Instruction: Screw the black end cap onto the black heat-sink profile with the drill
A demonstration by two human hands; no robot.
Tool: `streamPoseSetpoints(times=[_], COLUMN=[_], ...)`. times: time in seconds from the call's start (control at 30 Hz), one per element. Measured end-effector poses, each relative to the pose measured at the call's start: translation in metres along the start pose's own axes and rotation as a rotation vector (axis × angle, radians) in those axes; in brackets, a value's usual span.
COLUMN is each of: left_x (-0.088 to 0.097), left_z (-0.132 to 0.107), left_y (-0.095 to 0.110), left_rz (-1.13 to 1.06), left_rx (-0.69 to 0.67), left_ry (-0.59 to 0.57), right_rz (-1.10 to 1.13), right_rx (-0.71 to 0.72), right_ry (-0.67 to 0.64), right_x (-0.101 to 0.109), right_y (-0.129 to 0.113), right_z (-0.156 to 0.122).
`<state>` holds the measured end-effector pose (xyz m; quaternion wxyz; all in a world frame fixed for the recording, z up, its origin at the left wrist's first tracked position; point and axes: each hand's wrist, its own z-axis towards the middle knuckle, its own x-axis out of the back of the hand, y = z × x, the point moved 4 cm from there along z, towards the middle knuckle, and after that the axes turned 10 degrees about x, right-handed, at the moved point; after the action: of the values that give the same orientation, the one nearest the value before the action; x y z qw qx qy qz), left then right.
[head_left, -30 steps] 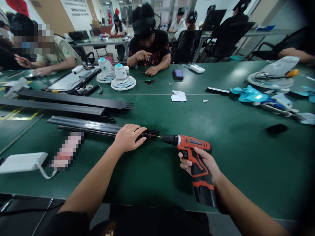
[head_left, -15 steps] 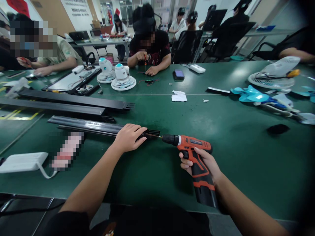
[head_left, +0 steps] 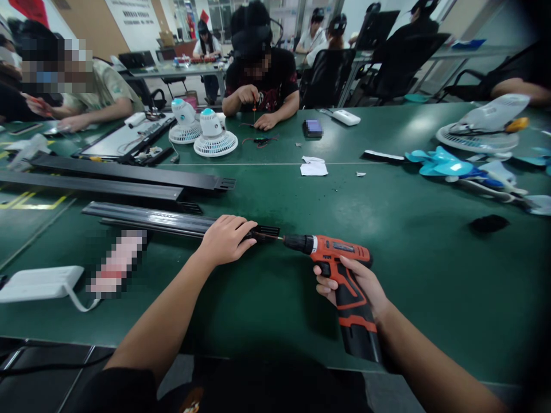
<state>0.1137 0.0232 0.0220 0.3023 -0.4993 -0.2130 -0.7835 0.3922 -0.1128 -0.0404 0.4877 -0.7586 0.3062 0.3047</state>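
My right hand (head_left: 359,284) is wrapped round the grip of a red and black cordless drill (head_left: 342,249), its index finger by the trigger. The drill points left, and its thin bit (head_left: 278,237) meets the end of a long dark metal profile (head_left: 150,217) lying on the table. Over that end rests my left hand (head_left: 228,238), fingers bent round the profile and holding it down. The spot beneath my left palm is hidden. Whether the bit sits in a screw is too small to tell.
More black profiles (head_left: 129,172) lie behind, left of centre. White fan heads (head_left: 215,137) stand further back. A phone (head_left: 118,264) and a white power bank (head_left: 41,284) are at the left. Blue fan blades (head_left: 443,163) lie right. Across the green table (head_left: 430,298) a person (head_left: 260,74) holds a screwdriver.
Almost nothing differs. Both hands, the drill and the profile keep their places, with only a very slight shift of the camera view.
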Motion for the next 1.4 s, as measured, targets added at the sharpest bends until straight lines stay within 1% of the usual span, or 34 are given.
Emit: streamPoseSetpoints(times=[0.33, 0.5, 0.63, 0.8, 0.97, 1.1, 1.23, 1.4], left_x=[-0.002, -0.002, -0.003, -0.002, -0.001, 0.001, 0.001, 0.000], left_z=[0.000, 0.000, 0.000, 0.000, -0.001, -0.001, 0.000, 0.002], left_y=[-0.001, -0.001, -0.001, -0.002, -0.004, -0.003, -0.001, 0.000], left_rz=[0.016, 0.035, 0.024, -0.009, -0.050, -0.050, -0.054, -0.025], left_rx=[-0.001, -0.011, -0.019, -0.009, 0.016, 0.018, 0.042, 0.062], left_ry=[-0.011, -0.007, 0.001, -0.007, -0.006, -0.001, -0.025, -0.016], right_rz=[0.006, -0.002, -0.058, -0.025, -0.031, -0.007, 0.020, 0.026], right_rx=[0.002, -0.001, -0.034, -0.008, -0.019, -0.011, -0.009, -0.015], right_ry=[-0.006, -0.027, -0.060, -0.035, -0.032, -0.018, -0.001, -0.006], right_x=[0.000, 0.009, 0.015, 0.012, 0.010, 0.007, 0.003, 0.006], right_y=[0.000, 0.001, 0.002, 0.001, 0.001, 0.001, 0.000, 0.001], right_z=[0.000, 0.002, 0.003, 0.002, 0.002, 0.001, 0.000, 0.001])
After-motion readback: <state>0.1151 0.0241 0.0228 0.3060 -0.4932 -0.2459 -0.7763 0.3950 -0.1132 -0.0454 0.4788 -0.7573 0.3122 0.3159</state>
